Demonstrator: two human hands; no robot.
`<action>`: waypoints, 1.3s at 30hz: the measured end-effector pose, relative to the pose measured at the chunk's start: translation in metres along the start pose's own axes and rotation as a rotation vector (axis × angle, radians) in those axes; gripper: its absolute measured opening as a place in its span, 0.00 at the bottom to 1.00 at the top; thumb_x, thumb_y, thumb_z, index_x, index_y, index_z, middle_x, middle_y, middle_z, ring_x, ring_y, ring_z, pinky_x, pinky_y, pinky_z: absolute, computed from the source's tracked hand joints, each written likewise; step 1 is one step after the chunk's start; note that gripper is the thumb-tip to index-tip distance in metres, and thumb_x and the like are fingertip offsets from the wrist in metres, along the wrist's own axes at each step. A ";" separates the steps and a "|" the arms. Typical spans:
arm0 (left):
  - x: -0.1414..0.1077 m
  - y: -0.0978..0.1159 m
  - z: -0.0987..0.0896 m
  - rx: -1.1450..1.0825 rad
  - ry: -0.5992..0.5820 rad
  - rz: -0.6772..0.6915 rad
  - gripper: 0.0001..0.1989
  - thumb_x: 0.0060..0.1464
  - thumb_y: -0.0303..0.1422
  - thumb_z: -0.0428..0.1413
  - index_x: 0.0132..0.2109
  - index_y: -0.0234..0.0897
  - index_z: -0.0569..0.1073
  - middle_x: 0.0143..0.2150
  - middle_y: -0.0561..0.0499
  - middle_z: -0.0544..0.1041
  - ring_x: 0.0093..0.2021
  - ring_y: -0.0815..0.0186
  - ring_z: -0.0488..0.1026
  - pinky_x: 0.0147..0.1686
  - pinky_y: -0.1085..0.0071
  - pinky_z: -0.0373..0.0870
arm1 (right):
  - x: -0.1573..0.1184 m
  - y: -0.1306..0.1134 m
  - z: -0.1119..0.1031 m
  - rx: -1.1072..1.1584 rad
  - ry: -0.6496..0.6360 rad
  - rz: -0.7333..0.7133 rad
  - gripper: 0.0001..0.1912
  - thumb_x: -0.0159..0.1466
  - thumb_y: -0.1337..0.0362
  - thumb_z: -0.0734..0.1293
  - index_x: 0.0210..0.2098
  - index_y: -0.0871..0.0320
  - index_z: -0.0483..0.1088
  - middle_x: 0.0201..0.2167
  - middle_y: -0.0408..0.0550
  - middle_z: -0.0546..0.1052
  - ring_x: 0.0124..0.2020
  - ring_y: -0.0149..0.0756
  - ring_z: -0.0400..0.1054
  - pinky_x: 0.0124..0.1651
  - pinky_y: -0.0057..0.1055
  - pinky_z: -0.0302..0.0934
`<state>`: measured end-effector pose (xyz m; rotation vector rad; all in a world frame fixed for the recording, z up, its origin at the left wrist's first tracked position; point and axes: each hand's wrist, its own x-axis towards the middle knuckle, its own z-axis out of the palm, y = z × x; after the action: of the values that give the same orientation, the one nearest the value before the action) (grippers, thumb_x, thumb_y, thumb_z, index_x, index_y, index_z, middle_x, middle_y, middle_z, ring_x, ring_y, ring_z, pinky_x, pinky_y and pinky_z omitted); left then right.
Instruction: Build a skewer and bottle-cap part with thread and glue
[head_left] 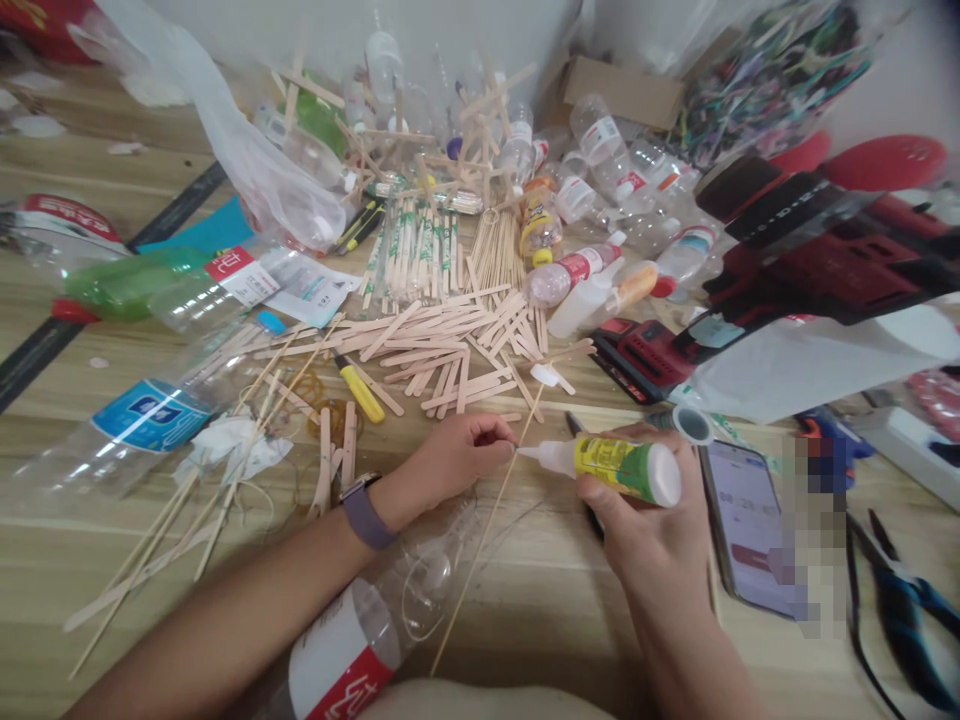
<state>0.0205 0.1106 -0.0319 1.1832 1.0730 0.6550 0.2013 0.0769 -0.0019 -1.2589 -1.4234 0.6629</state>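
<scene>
Over a wooden table, the right hand grasps a yellow-green bottle, nozzle tip at a thin stick beside the left hand, whose grip I cannot tell.

A thin stick runs between the left grip and the squeeze bottle, which lies in the right grip. Ahead on the surface spreads a heap of loose flat sticks; behind it lie packaged sticks, with plastic bottles crowded to their right. A phone sits right of the right grip, pliers farther right, a power drill beyond.
</scene>
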 end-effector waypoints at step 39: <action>0.002 -0.002 -0.001 0.012 -0.007 0.012 0.04 0.50 0.31 0.52 0.30 0.36 0.70 0.25 0.58 0.65 0.25 0.72 0.58 0.27 0.74 0.55 | 0.000 0.006 -0.003 0.066 -0.018 -0.038 0.15 0.53 0.64 0.77 0.32 0.52 0.66 0.30 0.42 0.73 0.31 0.38 0.69 0.33 0.34 0.60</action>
<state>0.0201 0.1121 -0.0345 1.2019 1.0657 0.6536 0.2061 0.0779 -0.0066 -1.1745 -1.4249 0.6918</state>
